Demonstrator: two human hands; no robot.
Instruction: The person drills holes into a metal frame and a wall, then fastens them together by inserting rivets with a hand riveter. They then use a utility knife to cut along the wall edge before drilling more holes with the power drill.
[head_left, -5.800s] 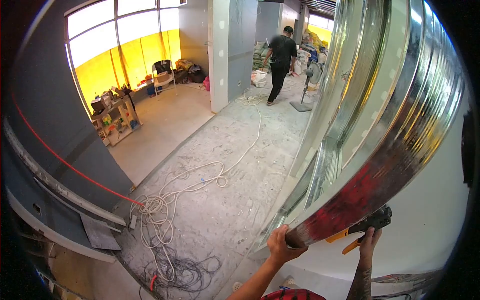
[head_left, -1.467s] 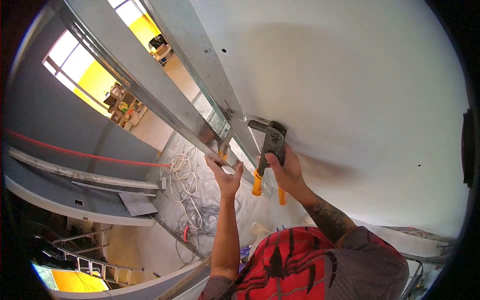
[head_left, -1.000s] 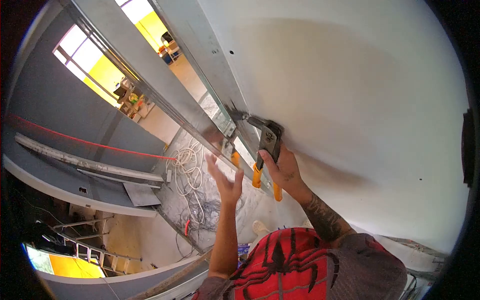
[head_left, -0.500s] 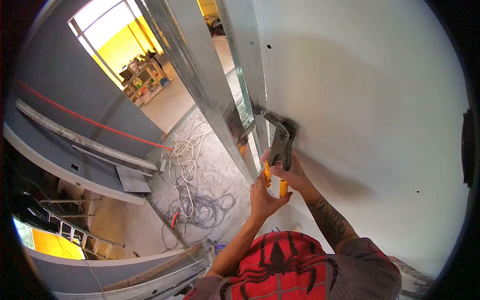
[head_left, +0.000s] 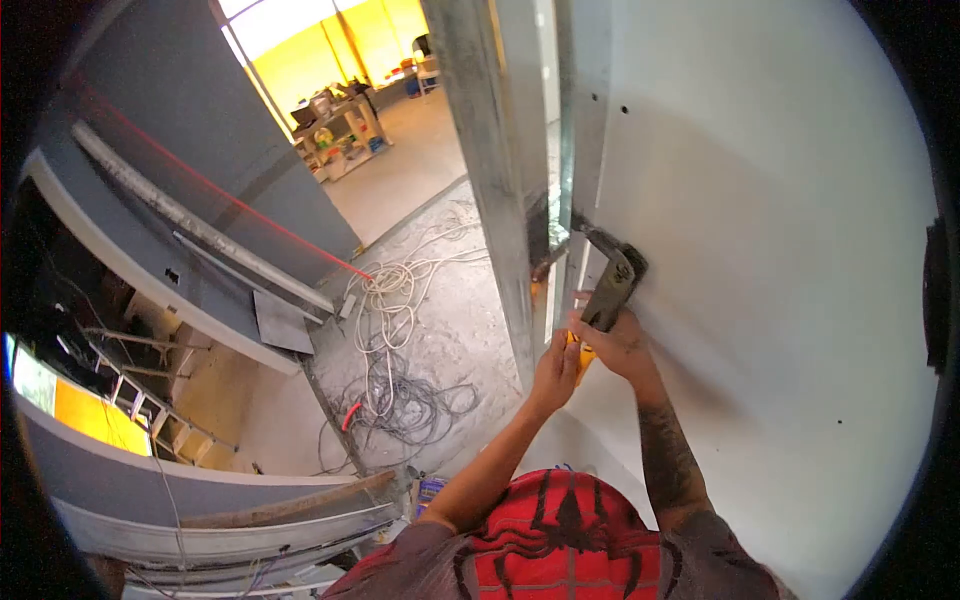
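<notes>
The person wears a red shirt crossed by thin black web lines, with a black spider emblem at its middle; it sits below both hands, at the bottom of the view. Grey short sleeves cover the shoulders on either side of the red panel. Both forearms are bare. The right forearm, running down from the right hand, bears dark tattoo work. The left hand is bare, without glove or ring.

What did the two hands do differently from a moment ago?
The left hand let go of the metal stud and came across to the orange handles of the crimping tool, joining the right hand. The tool's head stayed at the stud's edge beside the white wall panel.
</notes>
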